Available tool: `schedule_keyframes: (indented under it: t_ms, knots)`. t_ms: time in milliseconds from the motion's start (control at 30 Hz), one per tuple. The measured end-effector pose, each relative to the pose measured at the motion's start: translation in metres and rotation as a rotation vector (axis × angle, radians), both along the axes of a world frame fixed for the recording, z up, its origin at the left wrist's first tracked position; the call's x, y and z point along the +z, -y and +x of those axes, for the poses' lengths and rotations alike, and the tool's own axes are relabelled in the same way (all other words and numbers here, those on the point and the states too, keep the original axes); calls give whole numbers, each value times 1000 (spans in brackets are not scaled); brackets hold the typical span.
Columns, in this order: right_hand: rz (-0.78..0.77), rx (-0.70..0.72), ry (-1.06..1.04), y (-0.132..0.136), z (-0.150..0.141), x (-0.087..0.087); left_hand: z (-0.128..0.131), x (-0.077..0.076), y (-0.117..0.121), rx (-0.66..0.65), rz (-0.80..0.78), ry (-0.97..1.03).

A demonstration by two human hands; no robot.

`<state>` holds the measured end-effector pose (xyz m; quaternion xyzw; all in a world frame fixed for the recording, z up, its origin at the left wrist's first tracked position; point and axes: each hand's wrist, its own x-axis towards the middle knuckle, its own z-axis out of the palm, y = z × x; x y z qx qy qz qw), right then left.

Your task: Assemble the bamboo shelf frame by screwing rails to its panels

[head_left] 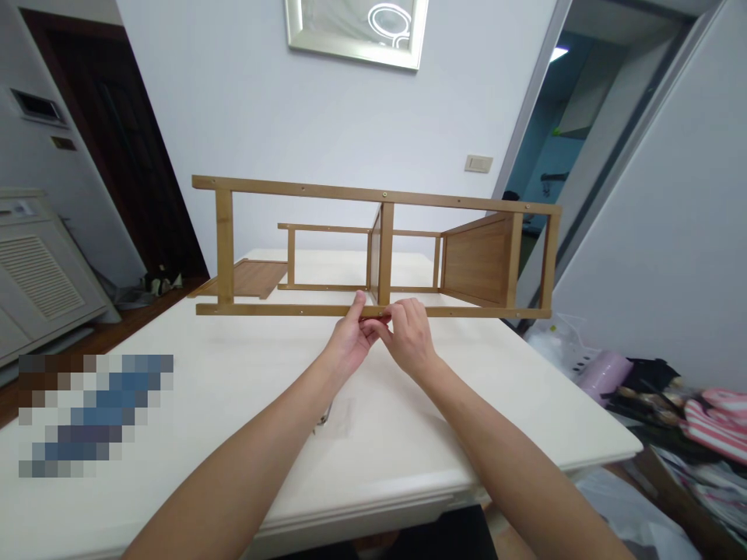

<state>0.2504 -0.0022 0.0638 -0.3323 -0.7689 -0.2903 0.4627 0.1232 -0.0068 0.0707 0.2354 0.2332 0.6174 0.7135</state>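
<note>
A wooden shelf frame (280,309) lies on its side across the white table, its long rails running left to right. One shelf board (475,260) spans it at the right, and another board (374,253) stands at its middle. My left hand (348,342) grips the near lower rail, thumb against the wood and fingers beneath. Close beside it, my right hand (412,330) is closed at the same rail, below the middle upright; its fingertips pinch something small that I cannot make out. A separate wooden panel (257,278) rests at the left, behind the frame's near side.
The white table (222,412) carries small metal pieces (323,418) by my left forearm. A blurred-out patch (96,416) covers the table's left part. Bags and a striped cloth (717,424) are piled to the right. A wall with a framed mirror (355,62) rises behind.
</note>
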Motion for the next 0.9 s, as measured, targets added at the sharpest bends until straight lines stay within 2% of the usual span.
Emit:
schedule_keyframes:
  t_ms: [200,467,700,900]
  knots:
    - [14,68,13,5,1,2,0,-2,-2,42,-23,19]
    - [18,-5,-36,0,0,1,0,0,0,5,-12,6]
    - [18,90,3,5,1,3,0,0,-1,45,-34,18]
    - [3,30,-42,-1,1,-1,1,1,0,29,-36,18]
